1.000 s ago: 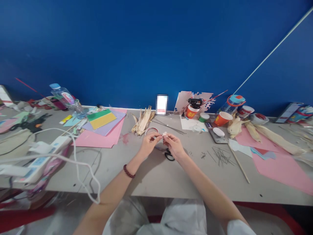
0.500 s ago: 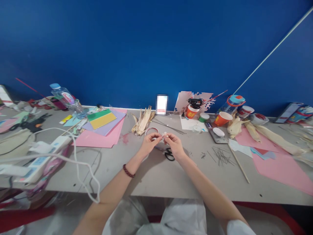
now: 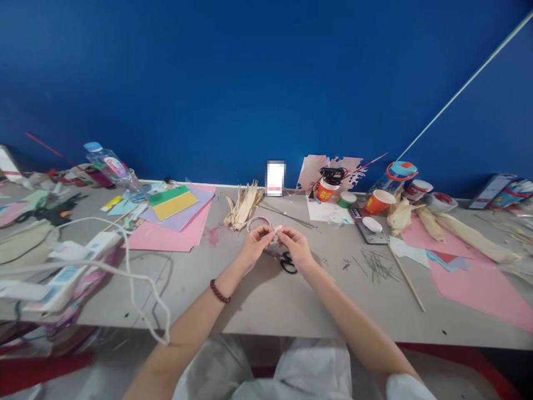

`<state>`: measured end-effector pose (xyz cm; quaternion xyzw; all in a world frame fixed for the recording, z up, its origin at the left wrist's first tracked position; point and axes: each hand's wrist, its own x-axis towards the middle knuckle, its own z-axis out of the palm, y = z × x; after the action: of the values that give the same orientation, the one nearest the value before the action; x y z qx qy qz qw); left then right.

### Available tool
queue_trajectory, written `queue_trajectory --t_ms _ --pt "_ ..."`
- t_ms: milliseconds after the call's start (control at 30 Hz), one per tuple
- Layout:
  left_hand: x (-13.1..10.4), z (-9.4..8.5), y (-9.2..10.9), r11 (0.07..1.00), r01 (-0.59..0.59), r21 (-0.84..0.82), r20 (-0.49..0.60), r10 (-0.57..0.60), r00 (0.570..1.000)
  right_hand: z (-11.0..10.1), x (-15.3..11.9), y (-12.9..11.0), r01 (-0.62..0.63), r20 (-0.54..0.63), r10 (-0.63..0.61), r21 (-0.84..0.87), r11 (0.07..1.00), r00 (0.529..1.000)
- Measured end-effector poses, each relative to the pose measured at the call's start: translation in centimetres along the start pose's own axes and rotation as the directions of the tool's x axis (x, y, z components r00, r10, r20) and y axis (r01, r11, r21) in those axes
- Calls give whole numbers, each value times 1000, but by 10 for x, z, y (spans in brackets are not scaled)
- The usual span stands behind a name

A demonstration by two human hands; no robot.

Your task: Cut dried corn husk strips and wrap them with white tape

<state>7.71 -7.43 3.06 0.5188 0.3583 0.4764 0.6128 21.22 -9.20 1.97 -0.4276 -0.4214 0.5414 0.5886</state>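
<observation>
Between the fingertips of both hands is a small pale piece, too small to make out clearly. My left hand pinches it from the left, and my right hand pinches it from the right. Black-handled scissors lie on the table just below my hands. A roll of tape rests behind my left hand, partly hidden by it. Farther back stands a bundle of dried corn husks.
Pink sheets and coloured cards lie left, near a white power strip with looping cables. On the right are an orange cup, thin wires, a stick and a phone.
My fingertips have drawn slightly closer together around the small piece, with less of it showing. My right hand has shifted slightly left.
</observation>
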Motion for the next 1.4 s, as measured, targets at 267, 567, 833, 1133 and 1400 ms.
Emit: queue_trajectory --t_ms 267,567,833,1133,1400 --pt "1 -1 3 1000 -25 -8 31 25 999 -2 2 2 -136 25 133 146 980 991" --pt "0 -5 4 998 57 -22 135 -54 989 -8 2 -2 -210 195 167 225 951 966" --pt "1 -10 8 994 109 -6 201 -106 974 -9 2 -6 -252 228 206 193 948 952" --pt "-2 -10 11 982 189 3 236 -185 954 -10 2 -4 -178 232 137 165 970 963" --pt "2 -10 4 993 113 26 149 -115 982 -7 2 -5 -130 197 100 145 981 975"
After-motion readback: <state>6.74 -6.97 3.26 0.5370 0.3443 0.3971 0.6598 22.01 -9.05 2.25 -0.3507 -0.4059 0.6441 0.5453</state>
